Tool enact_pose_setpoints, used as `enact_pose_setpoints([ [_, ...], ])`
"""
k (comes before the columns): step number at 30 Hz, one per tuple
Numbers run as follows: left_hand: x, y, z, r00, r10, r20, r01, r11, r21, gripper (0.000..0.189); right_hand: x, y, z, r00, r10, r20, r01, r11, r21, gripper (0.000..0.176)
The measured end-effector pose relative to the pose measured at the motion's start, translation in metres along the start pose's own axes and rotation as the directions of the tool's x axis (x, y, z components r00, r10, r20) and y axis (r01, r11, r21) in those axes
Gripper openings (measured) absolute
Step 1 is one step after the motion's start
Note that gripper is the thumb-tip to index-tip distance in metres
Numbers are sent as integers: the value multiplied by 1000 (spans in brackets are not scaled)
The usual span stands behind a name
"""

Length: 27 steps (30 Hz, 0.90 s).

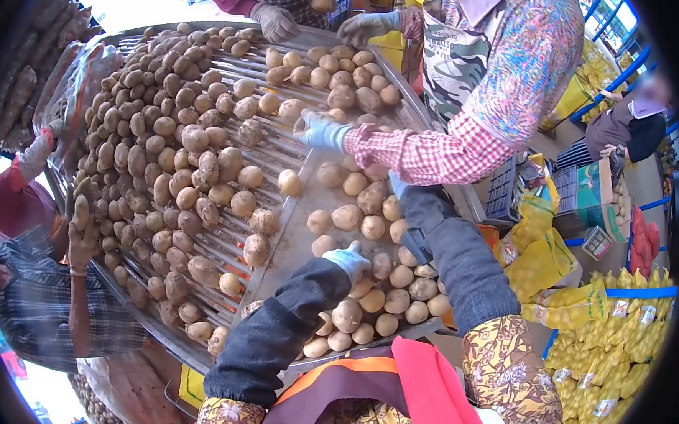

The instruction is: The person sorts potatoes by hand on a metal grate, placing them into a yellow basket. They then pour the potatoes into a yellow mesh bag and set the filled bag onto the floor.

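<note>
Many potatoes [347,315] lie on the metal sorting table [285,244], spread over its flat plate and its bars. My left hand [350,262], in a light glove, is over the plate among the potatoes at its near side; its fingers are partly seen, and what they may hold is hidden. Farther right, my right hand [397,186] shows only as a bit of light blue glove beyond the dark sleeve, beside potatoes near the table's right edge. Its fingers are hidden.
A co-worker's gloved hand [321,130] reaches over the table from the right. Other co-workers' hands are at the far edge and the left edge. Crates [564,187] and yellow net bags [617,334] stand on the right. Sacks are stacked at far left.
</note>
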State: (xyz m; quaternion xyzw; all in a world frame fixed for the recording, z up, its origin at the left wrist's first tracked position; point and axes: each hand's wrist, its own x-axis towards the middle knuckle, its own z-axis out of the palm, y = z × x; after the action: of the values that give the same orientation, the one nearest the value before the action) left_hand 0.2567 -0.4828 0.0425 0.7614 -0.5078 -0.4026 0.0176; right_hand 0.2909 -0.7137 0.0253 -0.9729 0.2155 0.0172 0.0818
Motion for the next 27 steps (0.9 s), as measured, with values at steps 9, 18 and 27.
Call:
enact_pose_setpoints([
  [9,-50,-52,64,918,-188,-350,-280,318,-906,50,-92,37,-13,973,71,219,-213,-83,974,46],
  [18,-87,2,78,917,-180,-356,-383,-642,-664,65,-175,-61,-13,826,-247,507,-564,-361,743,40],
  [27,-145,8,113,808,-233,-541,-225,-971,83,69,-53,-51,21,953,-259,-159,293,922,255,34],
])
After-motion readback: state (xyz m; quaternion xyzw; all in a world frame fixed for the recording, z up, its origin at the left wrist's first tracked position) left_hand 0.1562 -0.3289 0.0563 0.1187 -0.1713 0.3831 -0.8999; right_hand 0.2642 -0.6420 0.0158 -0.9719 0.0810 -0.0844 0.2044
